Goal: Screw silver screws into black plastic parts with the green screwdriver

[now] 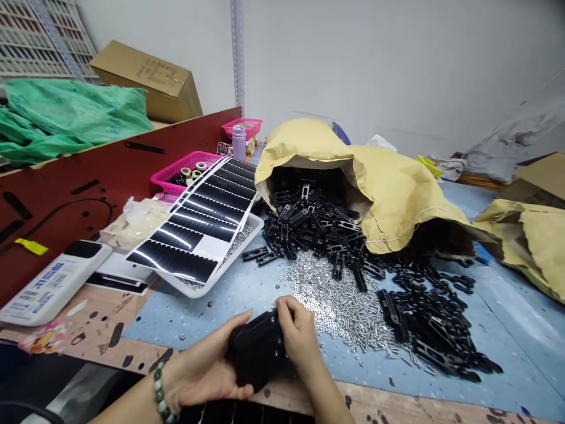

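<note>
Both hands at lower centre of frame, one black bundle [256, 353] between them. Bundle looks like flat parts stacked together; too dark and blurred to count them. It is tilted, held above the near edge of the bench, just short of the loose hardware

Left hand [209, 374]: palm turned up, cradling the bundle from its left side and below, thumb along the top; beaded bracelet [159, 391] on that wrist. Right hand [298, 330]: fingers curled, gripping the bundle's upper right edge; exact fingertip contact cannot be told

Centre of frame, beyond the hands: silvery screws [362, 318] spread over the blue mat [212, 321], small nuts [309, 285] heaped to their left. Black slotted brackets [318, 232] spill from the open mouth of a yellow paper sack [304, 138] behind. Second pile of black links [435, 321] at right of centre, near another yellow sack [397, 182] lying on its side

Left of centre: white tray [194, 288] of small metal pieces, partly covered by a sheet with rows of black strips [220, 206]. Pink basket [161, 179] behind it with tape rolls [200, 166]; lavender bottle [239, 144] farther back. Far left: white device with a dark panel [42, 291], against a red partition [110, 159]; upper left, green plastic sheeting [79, 112] and a cardboard box [163, 76]
</note>
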`<state>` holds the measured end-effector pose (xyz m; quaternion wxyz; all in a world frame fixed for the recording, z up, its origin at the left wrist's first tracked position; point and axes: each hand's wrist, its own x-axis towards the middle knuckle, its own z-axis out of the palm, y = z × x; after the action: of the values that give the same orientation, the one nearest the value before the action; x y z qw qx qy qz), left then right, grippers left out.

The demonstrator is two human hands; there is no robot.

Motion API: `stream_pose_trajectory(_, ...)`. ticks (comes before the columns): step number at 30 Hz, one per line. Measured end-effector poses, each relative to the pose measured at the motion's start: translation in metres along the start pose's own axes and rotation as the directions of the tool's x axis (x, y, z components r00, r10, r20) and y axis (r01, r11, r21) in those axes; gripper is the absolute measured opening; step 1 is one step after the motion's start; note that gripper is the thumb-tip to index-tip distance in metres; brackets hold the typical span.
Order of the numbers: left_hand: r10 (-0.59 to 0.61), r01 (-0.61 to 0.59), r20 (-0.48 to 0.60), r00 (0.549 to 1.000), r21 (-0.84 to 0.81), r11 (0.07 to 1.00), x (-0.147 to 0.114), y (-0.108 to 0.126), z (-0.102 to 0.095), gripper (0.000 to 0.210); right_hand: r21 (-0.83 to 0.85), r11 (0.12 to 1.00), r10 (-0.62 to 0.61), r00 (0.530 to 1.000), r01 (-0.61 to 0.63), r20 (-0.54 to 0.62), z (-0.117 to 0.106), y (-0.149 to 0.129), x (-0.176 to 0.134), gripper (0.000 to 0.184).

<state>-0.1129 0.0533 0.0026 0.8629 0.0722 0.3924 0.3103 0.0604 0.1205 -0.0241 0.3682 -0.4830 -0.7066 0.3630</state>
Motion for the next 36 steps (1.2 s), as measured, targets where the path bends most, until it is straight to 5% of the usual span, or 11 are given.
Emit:
stream_pose_trajectory(2, 0.221, -0.180, -0.149, 0.964, 0.245, 0.953, -0.005, -0.002, -0.007, 0.062, -0.080, 0.991, 0.099, 0.994, -0.103, -0.053, 0.006, 0.010, 0.002, 0.037)
stream_pose_trajectory(3, 0.400, -0.269, -0.226, 0.888, 0.449, 0.852, -0.007, -0.004, -0.010, 0.064, -0.109, 0.985, 0.123, 0.989, -0.131, -0.076, 0.009, 0.014, 0.004, 0.037)
stream_pose_trajectory(6, 0.828, -0.184, -0.087, 0.554, 0.957, 0.224, 0.002, -0.018, -0.007, 0.074, -0.177, 0.969, 0.157, 0.981, -0.175, -0.111, 0.014, 0.016, 0.011, 0.035)
stream_pose_trajectory(8, 0.805, -0.063, 0.193, 0.561, 0.980, -0.191, 0.019, -0.028, -0.002, 0.090, -0.235, 0.961, 0.124, 0.986, -0.147, -0.111, 0.012, 0.010, 0.013, 0.032)
stream_pose_trajectory(11, 0.712, 0.037, 0.324, 0.623, 0.897, -0.441, 0.045, -0.033, 0.003, 0.087, -0.332, 0.943, -0.055, 0.993, 0.016, -0.108, -0.005, 0.000, 0.004, 0.026)
stream_pose_trajectory(17, 0.678, 0.015, 0.326, 0.658, 0.896, -0.444, 0.038, -0.023, 0.001, 0.101, -0.337, 0.914, -0.173, 0.969, 0.224, 0.176, -0.049, 0.016, -0.057, 0.016)
stream_pose_trajectory(23, 0.639, -0.129, 0.318, 0.700, 0.937, -0.326, -0.002, -0.015, 0.014, 0.084, -0.335, 0.921, -0.256, 0.957, 0.200, -0.133, -0.056, 0.010, -0.057, 0.018)
stream_pose_trajectory(25, 0.567, -0.212, 0.349, 0.746, 0.932, -0.294, -0.008, -0.014, 0.019, 0.086, -0.135, 0.946, -0.292, 0.955, 0.295, 0.046, -0.051, -0.013, -0.048, 0.027)
stream_pose_trajectory(29, 0.484, -0.289, 0.340, 0.806, 0.941, -0.178, -0.011, -0.018, 0.025, 0.087, 0.107, 0.896, -0.443, 0.852, 0.431, 0.278, -0.032, -0.050, -0.042, 0.033)
stream_pose_trajectory(32, 0.604, -0.313, 0.288, 0.743, 0.947, -0.066, -0.013, -0.024, 0.024, 0.079, 0.163, 0.919, -0.390, 0.880, 0.358, 0.272, -0.029, -0.051, -0.044, 0.023)
stream_pose_trajectory(36, 0.833, -0.167, 0.128, 0.539, 0.985, -0.044, -0.004, -0.037, 0.012, 0.078, 0.204, 0.975, -0.129, 0.969, 0.085, 0.210, -0.048, -0.031, -0.045, 0.010)
